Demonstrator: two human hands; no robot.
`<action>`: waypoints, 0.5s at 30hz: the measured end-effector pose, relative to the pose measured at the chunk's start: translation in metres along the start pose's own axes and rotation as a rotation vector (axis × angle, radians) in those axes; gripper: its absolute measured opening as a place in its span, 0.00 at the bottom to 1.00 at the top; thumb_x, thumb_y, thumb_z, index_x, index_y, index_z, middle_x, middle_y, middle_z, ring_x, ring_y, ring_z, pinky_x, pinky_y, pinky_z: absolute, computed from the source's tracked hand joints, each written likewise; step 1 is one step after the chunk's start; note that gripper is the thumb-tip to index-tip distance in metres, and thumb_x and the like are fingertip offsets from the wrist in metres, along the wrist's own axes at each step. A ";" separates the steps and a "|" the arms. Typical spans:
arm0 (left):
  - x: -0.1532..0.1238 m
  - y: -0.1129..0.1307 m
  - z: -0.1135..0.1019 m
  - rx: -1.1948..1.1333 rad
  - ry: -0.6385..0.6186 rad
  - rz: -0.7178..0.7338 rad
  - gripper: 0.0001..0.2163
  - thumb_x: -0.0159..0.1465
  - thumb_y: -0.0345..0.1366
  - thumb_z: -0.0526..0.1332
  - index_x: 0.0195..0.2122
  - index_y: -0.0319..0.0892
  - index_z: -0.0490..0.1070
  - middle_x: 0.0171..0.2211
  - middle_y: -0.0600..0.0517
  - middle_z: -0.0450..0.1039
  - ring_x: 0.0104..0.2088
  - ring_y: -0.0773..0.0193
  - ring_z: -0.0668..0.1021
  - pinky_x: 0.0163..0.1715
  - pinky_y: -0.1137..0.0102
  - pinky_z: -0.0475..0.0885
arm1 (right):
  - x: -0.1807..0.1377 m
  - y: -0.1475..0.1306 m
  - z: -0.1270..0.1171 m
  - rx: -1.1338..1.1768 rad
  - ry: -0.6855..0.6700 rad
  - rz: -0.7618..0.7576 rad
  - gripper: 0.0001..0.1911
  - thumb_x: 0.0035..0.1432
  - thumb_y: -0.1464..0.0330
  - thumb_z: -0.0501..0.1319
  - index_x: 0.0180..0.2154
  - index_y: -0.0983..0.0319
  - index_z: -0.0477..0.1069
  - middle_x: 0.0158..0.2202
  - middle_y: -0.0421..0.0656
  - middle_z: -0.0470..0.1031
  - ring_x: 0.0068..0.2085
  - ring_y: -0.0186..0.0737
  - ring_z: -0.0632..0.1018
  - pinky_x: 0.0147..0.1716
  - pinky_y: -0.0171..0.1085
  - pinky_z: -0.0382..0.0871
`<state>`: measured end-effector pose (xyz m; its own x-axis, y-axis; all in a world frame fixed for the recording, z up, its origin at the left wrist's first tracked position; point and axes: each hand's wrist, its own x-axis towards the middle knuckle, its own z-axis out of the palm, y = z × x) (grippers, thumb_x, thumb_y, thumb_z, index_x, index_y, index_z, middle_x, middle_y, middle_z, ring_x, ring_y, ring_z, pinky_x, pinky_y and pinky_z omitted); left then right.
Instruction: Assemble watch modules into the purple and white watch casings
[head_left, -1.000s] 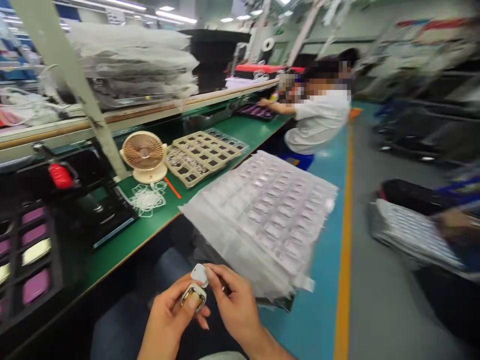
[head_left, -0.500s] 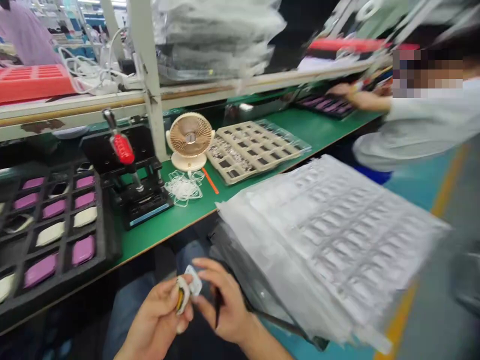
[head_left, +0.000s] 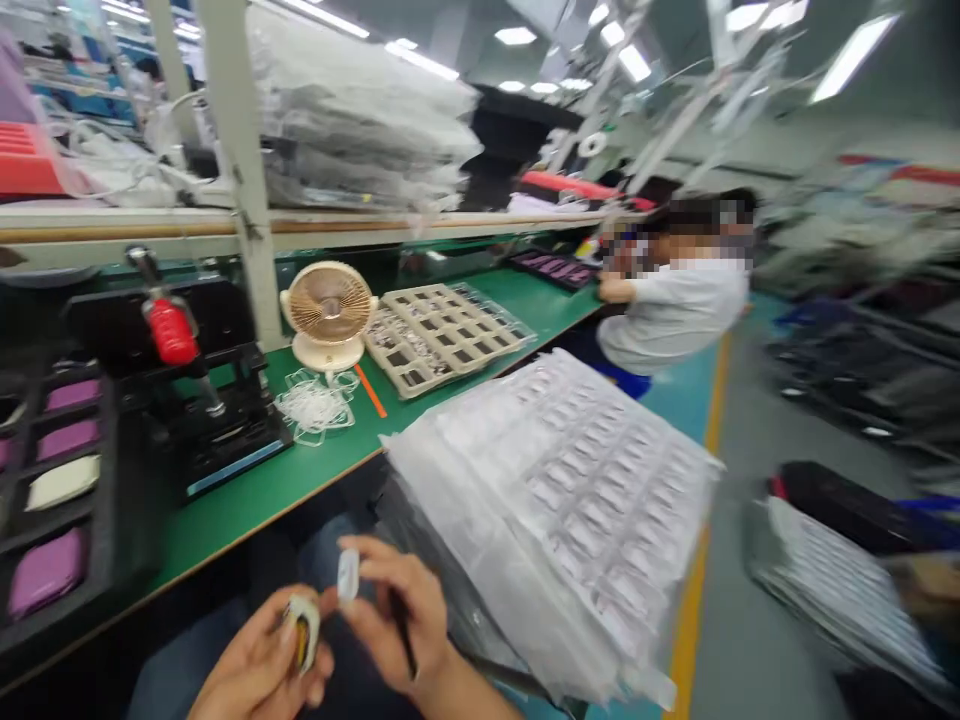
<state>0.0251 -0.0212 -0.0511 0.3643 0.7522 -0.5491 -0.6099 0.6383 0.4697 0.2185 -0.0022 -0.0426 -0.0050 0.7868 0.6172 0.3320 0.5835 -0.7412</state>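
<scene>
My left hand is closed around a small cream casing with something yellow inside it. My right hand pinches a small whitish, translucent rectangular plastic piece between thumb and fingers. A slim dark stick-like tool is also tucked in the right hand, partly hidden by the fingers. Both hands are above my lap, before the bench edge. A small gap shows between the plastic piece and the casing. Right of the hands lies a stack of trays wrapped in clear plastic.
A black press with a red handle stands on the green bench, beside a black tray of purple and cream cases. Further along are a fan, white loops, an orange strip and a beige compartment tray. A co-worker sits beyond.
The view has swung right and up, so the bench things appear further left. My hands have moved slightly apart, and the plastic piece is now clear of the cream casing.
</scene>
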 end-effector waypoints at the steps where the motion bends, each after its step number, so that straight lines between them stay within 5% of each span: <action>1: -0.002 0.003 0.008 -0.007 0.039 0.068 0.19 0.54 0.40 0.80 0.46 0.42 0.84 0.38 0.44 0.81 0.32 0.60 0.79 0.32 0.68 0.72 | 0.002 0.000 0.000 0.014 0.005 0.097 0.13 0.70 0.61 0.66 0.53 0.55 0.73 0.53 0.50 0.83 0.26 0.36 0.80 0.29 0.38 0.76; 4: -0.002 0.015 0.025 -0.029 0.075 0.185 0.21 0.63 0.39 0.74 0.57 0.41 0.80 0.48 0.38 0.81 0.37 0.59 0.79 0.34 0.67 0.73 | 0.008 -0.001 0.003 0.072 -0.032 0.333 0.12 0.68 0.65 0.68 0.52 0.57 0.76 0.51 0.48 0.84 0.19 0.28 0.67 0.21 0.34 0.69; 7: 0.004 0.022 0.027 -0.102 0.075 0.243 0.21 0.68 0.37 0.70 0.60 0.38 0.77 0.52 0.35 0.80 0.37 0.62 0.79 0.33 0.69 0.72 | 0.012 -0.005 0.010 0.085 -0.078 0.430 0.12 0.65 0.64 0.70 0.50 0.58 0.80 0.48 0.46 0.85 0.20 0.27 0.67 0.21 0.33 0.70; 15: 0.002 0.017 0.017 -0.155 0.068 0.277 0.18 0.68 0.36 0.70 0.58 0.39 0.80 0.55 0.37 0.81 0.53 0.53 0.82 0.56 0.59 0.76 | 0.012 -0.015 0.021 0.059 -0.141 0.297 0.11 0.65 0.70 0.70 0.49 0.57 0.83 0.50 0.47 0.85 0.30 0.37 0.84 0.19 0.31 0.74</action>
<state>0.0271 -0.0062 -0.0322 0.1250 0.8776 -0.4628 -0.7812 0.3746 0.4993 0.1930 0.0025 -0.0293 -0.0479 0.9420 0.3322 0.2832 0.3317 -0.8999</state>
